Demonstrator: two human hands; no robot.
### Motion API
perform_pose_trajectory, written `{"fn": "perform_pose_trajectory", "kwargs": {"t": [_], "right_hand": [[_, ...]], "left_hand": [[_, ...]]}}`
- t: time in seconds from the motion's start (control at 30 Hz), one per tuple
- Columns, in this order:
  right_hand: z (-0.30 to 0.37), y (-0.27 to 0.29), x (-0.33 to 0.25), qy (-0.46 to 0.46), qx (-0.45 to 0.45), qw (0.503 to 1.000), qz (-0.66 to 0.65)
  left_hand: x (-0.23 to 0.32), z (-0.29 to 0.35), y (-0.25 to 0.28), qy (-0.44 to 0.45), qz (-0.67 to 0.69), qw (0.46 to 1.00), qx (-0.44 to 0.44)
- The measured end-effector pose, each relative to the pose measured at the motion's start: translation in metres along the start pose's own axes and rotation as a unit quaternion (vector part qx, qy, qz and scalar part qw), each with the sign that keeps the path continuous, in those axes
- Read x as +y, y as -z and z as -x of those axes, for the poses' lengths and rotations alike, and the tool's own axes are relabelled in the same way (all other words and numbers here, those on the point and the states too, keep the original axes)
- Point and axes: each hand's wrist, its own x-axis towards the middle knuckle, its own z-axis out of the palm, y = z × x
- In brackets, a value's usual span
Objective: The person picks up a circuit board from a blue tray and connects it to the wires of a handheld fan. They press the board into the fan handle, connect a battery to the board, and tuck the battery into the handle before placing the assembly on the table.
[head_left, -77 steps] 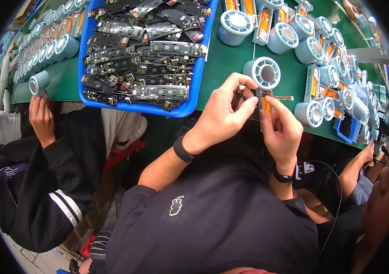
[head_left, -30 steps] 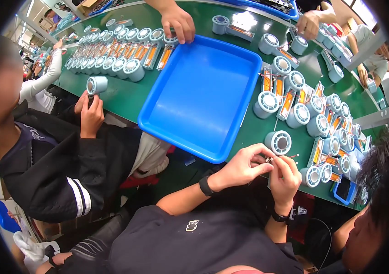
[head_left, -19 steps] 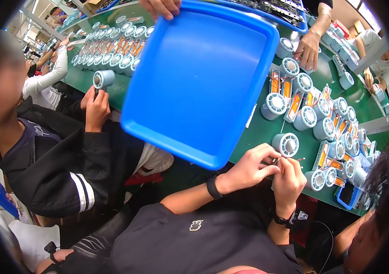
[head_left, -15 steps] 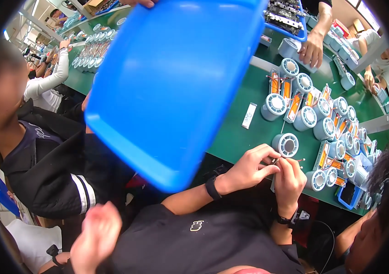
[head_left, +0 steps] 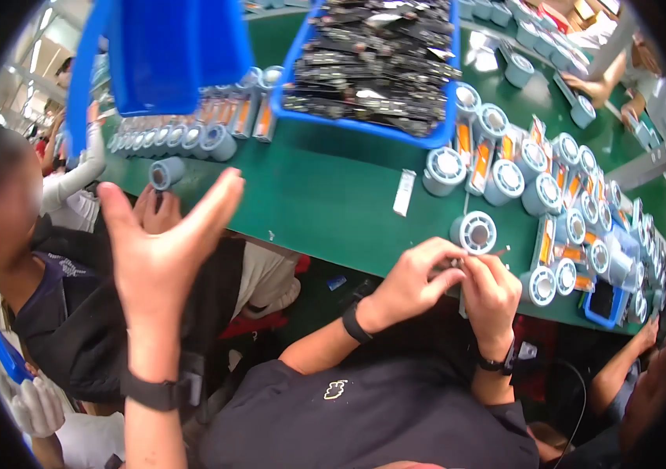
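My left hand (head_left: 415,285) and my right hand (head_left: 491,293) meet close to the table's near edge, fingertips pinched together. Between them is something small and dark that I cannot make out. A thin reddish wire with a small white end (head_left: 507,248) sticks out beside my right fingers. Just beyond my fingertips stands a light-blue round housing (head_left: 473,233) with a ribbed ring and a dark centre. Dark bands circle both my wrists. Farther right, several similar housings (head_left: 540,288) sit on long holders with orange strips.
A blue bin (head_left: 436,139) heaped with dark parts is at the back, a white strip (head_left: 404,193) nearer. Another person's open hand (head_left: 165,266) rises at the left, below a raised blue tray (head_left: 157,70). Someone sits left by another housing (head_left: 167,173). A small blue tray (head_left: 605,309) lies right.
The large blue tray has moved up and left, uncovering the green table and bin. Another person's hand has risen from the lower left, fingers spread. My hands keep pinching beside the housing.
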Motion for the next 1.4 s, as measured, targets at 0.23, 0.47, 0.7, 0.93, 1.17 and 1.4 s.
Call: {"fn": "perform_pose_trajectory", "kwargs": {"t": [0.23,0.47,0.7,0.93,1.17,1.4], "right_hand": [[0.012,-0.003,0.005,-0.073,0.070,0.990,-0.095],[0.027,0.003,0.012,-0.062,0.059,0.991,-0.107],[0.033,0.003,0.015,-0.051,0.021,0.989,-0.139],[0.028,0.007,0.009,-0.147,-0.023,0.982,-0.113],[0.033,0.005,0.012,-0.175,-0.052,0.967,-0.179],[0.033,0.008,0.006,-0.216,-0.043,0.954,-0.204]], "left_hand": [[-0.010,0.003,0.002,0.141,0.261,0.955,-0.013],[-0.010,0.003,-0.002,0.141,0.283,0.949,0.004],[-0.015,0.005,0.002,0.134,0.257,0.957,0.003],[-0.016,0.004,0.002,0.139,0.283,0.949,0.000],[-0.017,0.004,0.000,0.138,0.283,0.949,0.001],[-0.012,0.005,0.000,0.142,0.303,0.942,0.033]]}}
